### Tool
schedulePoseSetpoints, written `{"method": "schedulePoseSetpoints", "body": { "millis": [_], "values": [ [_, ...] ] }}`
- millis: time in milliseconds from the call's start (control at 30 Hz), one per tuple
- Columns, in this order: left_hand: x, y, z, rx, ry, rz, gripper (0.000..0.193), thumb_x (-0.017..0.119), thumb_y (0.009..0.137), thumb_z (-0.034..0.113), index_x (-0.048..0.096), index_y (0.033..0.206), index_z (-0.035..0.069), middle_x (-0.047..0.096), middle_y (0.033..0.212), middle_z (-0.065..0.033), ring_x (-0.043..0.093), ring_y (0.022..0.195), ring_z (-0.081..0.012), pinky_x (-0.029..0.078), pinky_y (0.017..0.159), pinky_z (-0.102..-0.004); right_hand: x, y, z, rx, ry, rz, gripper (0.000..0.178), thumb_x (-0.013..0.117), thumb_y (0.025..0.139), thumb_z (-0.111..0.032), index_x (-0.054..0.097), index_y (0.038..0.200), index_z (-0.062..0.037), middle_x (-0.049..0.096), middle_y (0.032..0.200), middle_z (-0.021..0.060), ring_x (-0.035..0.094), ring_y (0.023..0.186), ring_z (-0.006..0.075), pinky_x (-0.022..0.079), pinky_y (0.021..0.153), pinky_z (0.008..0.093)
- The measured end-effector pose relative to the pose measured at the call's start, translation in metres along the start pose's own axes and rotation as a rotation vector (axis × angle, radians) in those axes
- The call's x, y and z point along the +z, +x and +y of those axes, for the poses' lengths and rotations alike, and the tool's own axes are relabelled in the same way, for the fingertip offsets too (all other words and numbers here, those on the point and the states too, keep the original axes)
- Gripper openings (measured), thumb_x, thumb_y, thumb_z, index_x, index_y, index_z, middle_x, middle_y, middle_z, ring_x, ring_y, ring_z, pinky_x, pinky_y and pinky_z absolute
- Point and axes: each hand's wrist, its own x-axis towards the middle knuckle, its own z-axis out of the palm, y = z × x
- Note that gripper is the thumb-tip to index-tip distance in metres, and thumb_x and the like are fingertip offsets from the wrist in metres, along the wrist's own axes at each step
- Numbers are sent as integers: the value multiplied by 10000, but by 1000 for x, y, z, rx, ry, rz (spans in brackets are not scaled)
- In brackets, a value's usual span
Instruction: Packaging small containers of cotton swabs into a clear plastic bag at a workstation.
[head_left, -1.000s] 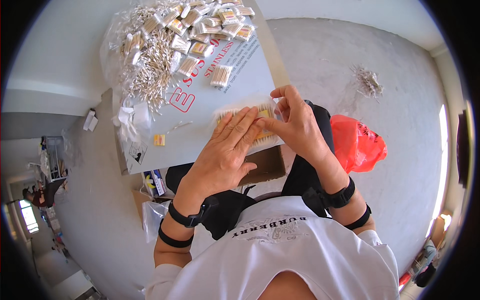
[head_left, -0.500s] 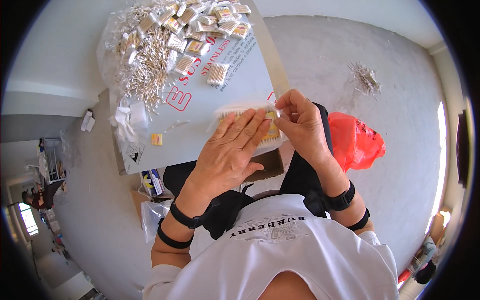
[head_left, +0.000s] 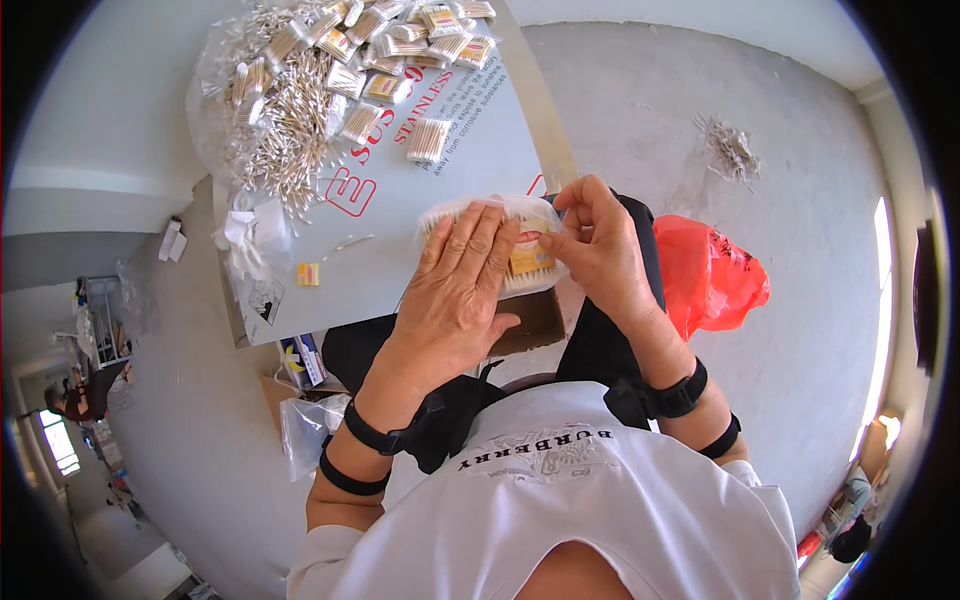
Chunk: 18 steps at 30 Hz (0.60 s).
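A clear plastic bag of cotton swabs (head_left: 532, 258) with a yellow label lies at the table's near right edge. My left hand (head_left: 455, 275) rests flat over the bag's left part, fingers stretched out and thumb apart. At the bag's right end, my right hand (head_left: 600, 245) pinches the plastic between thumb and forefinger. Farther up the table sits a small bundle of swabs (head_left: 428, 140). A heap of loose cotton swabs (head_left: 290, 140) spreads at the far left, with several filled packets (head_left: 385, 88) beside and on it.
The metal-topped table (head_left: 400, 250) carries a small yellow card (head_left: 308, 274), a few loose swabs and crumpled white plastic (head_left: 255, 235) near its left edge. Below its near edge stands an open cardboard box (head_left: 530, 325). A red plastic bag (head_left: 705, 280) is at my right; scraps (head_left: 728, 148) lie on the floor.
The left hand's fingers have slid slightly left on the bag, so more of the yellow label shows. My right hand keeps its pinch. The whole view has shifted a little.
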Motion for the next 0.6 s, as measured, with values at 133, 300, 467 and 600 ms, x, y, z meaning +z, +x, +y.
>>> {"method": "schedulePoseSetpoints", "body": {
  "millis": [133,300,467,600],
  "values": [
    [2,3,4,-5,90,-8,1025,864,680,226,336,1525,-13,266,1623,-183,230,1517,-337,163,1243,-475,-2,-4,3,42,13,20,329,747,808,-26,507,1030,8,505,627,48,469,554,132,422,549,299],
    [-16,-2,-14,55,-179,76,905,821,734,169,381,1504,-14,326,1595,-198,294,1493,-345,225,1225,-466,-7,-10,-34,-152,-395,36,416,784,787,-108,514,1087,-7,603,821,129,597,641,296,495,617,397],
    [-22,-24,-39,56,-521,512,651,750,827,117,501,1418,4,458,1521,-197,444,1408,-321,365,1139,-429,-8,-12,-49,-385,-631,81,481,803,757,-147,522,1128,-24,602,1005,171,633,823,380,528,714,467],
    [-7,-34,-43,-388,-500,633,470,732,888,131,569,1309,0,599,1277,-136,585,1124,-223,499,862,-333,-6,-9,-63,-582,-690,27,305,717,775,-49,554,1030,-17,569,922,158,631,852,377,523,712,450]
  ]
}}
